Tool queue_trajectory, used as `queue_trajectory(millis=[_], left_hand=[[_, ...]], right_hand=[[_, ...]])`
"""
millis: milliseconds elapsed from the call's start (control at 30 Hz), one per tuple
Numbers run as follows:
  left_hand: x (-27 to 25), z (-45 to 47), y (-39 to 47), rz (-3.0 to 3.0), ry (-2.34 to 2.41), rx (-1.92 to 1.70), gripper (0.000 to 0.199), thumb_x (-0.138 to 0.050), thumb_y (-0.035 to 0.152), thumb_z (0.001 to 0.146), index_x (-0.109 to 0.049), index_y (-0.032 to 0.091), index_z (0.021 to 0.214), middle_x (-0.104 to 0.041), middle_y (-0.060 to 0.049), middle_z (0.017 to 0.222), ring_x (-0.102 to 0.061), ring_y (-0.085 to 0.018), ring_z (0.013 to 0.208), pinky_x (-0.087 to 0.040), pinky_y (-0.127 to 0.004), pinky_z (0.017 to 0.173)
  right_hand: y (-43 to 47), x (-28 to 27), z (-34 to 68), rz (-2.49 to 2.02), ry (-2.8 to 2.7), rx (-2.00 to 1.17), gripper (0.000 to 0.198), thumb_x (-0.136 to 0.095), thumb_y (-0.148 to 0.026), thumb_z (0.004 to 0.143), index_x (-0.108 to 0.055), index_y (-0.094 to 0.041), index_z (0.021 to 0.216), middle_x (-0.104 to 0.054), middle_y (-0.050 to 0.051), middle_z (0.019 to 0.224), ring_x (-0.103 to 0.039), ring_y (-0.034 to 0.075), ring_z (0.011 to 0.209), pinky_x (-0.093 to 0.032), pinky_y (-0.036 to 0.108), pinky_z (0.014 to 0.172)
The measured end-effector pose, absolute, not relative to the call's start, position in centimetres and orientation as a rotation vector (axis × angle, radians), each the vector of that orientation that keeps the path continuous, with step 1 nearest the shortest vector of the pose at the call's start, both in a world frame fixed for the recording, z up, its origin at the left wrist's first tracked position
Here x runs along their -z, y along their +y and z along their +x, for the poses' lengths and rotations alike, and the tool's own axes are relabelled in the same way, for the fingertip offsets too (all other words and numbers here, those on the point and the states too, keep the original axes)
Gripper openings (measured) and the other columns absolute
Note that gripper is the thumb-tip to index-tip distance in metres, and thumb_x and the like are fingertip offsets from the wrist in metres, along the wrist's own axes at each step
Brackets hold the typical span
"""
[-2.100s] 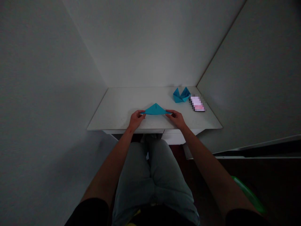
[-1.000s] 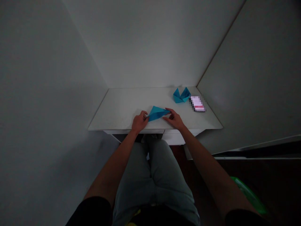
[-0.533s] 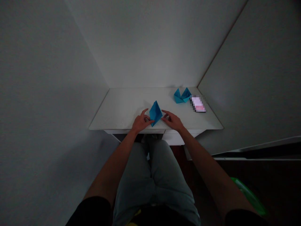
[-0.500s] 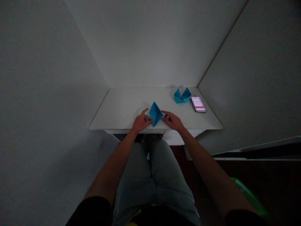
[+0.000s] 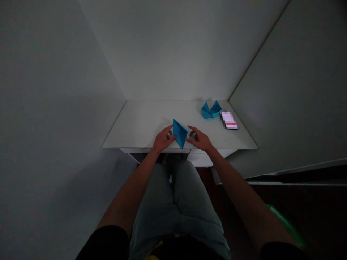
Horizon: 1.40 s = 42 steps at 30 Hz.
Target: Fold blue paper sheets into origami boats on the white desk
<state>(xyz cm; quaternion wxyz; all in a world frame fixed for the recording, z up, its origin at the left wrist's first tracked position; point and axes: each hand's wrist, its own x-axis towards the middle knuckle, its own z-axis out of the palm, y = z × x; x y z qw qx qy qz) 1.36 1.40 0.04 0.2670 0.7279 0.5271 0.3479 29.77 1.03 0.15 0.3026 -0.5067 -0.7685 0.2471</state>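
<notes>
A folded piece of blue paper (image 5: 180, 134), shaped like a slanted diamond, is held up over the front part of the white table. My left hand (image 5: 163, 139) grips its left side, thumb low on the paper and a finger at the upper left edge. On the other side my right hand (image 5: 200, 139) has its fingers apart, index finger raised off the paper. Its thumb tip is at or just beside the paper's right edge; whether it touches I cannot tell.
At the back right of the white table (image 5: 141, 122) stands another folded blue paper piece (image 5: 210, 110) with two upright points. A phone (image 5: 229, 120) with a blurred screen lies right beside it. Walls enclose the table, and a green object (image 5: 287, 225) is low at the right.
The blue paper has turned, its top point tipping left and its bottom point moving right. My right fingers have spread wider apart, the index finger lifting from the paper's edge.
</notes>
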Motion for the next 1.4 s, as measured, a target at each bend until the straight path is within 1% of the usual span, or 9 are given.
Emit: queue_trajectory(millis=[100,300,433,600,767,867,1067,1267,1400], left_hand=[[0.1,1.3,1.4,2.035,1.401,-0.927,0.062,-0.077,0.032,0.095,-0.064,0.029,0.156,-0.071,-0.002,0.112,-0.06,-0.012,0.07,-0.053,-0.029,0.077],[-0.4,1.2,1.2,2.151,1.338,-0.881,0.045,-0.068,0.025,0.101,-0.075,0.032,0.145,-0.067,-0.003,0.112,-0.06,-0.013,0.072,-0.056,-0.031,0.085],[-0.4,1.3,1.3,2.151,1.368,-0.858,0.033,-0.071,0.019,0.097,-0.084,0.029,0.126,-0.067,-0.004,0.113,-0.063,-0.014,0.075,-0.056,-0.032,0.085],[0.1,1.4,1.5,2.145,1.452,-0.835,0.025,-0.076,0.02,0.094,-0.086,0.028,0.116,-0.066,-0.005,0.122,-0.06,-0.01,0.066,-0.057,-0.032,0.082],[0.1,1.4,1.5,2.157,1.41,-0.865,0.017,-0.075,0.025,0.097,-0.084,0.025,0.112,-0.07,-0.006,0.136,-0.061,-0.011,0.068,-0.058,-0.034,0.085],[-0.1,1.5,1.5,2.149,1.415,-0.873,0.014,-0.072,0.03,0.101,-0.081,0.023,0.111,-0.077,-0.007,0.123,-0.066,-0.016,0.076,-0.057,-0.035,0.088],[0.3,1.5,1.5,1.986,1.456,-0.886,0.029,-0.069,0.03,0.104,-0.07,0.026,0.132,-0.077,-0.002,0.106,-0.068,-0.016,0.076,-0.054,-0.032,0.08],[0.0,1.5,1.6,2.111,1.48,-0.867,0.037,-0.068,0.023,0.102,-0.075,0.03,0.137,-0.067,-0.007,0.126,-0.067,-0.016,0.079,-0.056,-0.033,0.086],[-0.2,1.5,1.5,2.147,1.475,-0.839,0.043,-0.065,0.024,0.104,-0.072,0.032,0.146,-0.066,-0.008,0.131,-0.067,-0.017,0.078,-0.057,-0.035,0.089]], right_hand=[[1.0,0.0,29.8,-1.341,-2.033,-0.658,0.082,-0.077,-0.061,0.095,-0.053,-0.031,0.166,-0.08,0.006,0.119,-0.065,0.018,0.069,-0.054,0.036,0.075],[1.2,0.5,30.0,-1.293,-2.049,-0.596,0.059,-0.069,-0.046,0.101,-0.063,-0.032,0.159,-0.076,0.009,0.133,-0.066,0.02,0.076,-0.056,0.038,0.078],[1.4,0.8,30.0,-1.307,-2.111,-0.573,0.042,-0.067,-0.037,0.103,-0.075,-0.029,0.143,-0.071,0.01,0.133,-0.066,0.017,0.076,-0.057,0.037,0.08],[1.5,0.9,30.0,-1.369,-2.142,-0.502,0.034,-0.072,-0.036,0.1,-0.081,-0.029,0.132,-0.063,0.01,0.148,-0.065,0.013,0.073,-0.058,0.036,0.079],[1.6,0.8,29.7,-1.364,-2.097,-0.519,0.024,-0.072,-0.042,0.102,-0.082,-0.027,0.118,-0.073,0.008,0.129,-0.067,0.016,0.076,-0.056,0.035,0.077],[1.8,0.9,29.7,-1.387,-2.053,-0.53,0.023,-0.068,-0.043,0.104,-0.081,-0.026,0.112,-0.077,0.008,0.118,-0.068,0.019,0.079,-0.054,0.035,0.077],[1.8,1.0,29.7,-1.436,-1.98,-0.607,0.039,-0.063,-0.032,0.102,-0.07,-0.029,0.141,-0.078,0.005,0.115,-0.067,0.018,0.076,-0.053,0.034,0.078],[1.5,0.5,29.6,-1.45,-2.07,-0.49,0.042,-0.061,-0.028,0.105,-0.071,-0.03,0.146,-0.068,0.009,0.134,-0.067,0.017,0.077,-0.056,0.035,0.079],[1.3,0.5,29.5,-1.442,-2.054,-0.476,0.052,-0.061,-0.028,0.105,-0.062,-0.032,0.157,-0.064,0.009,0.142,-0.066,0.015,0.075,-0.058,0.033,0.075]])
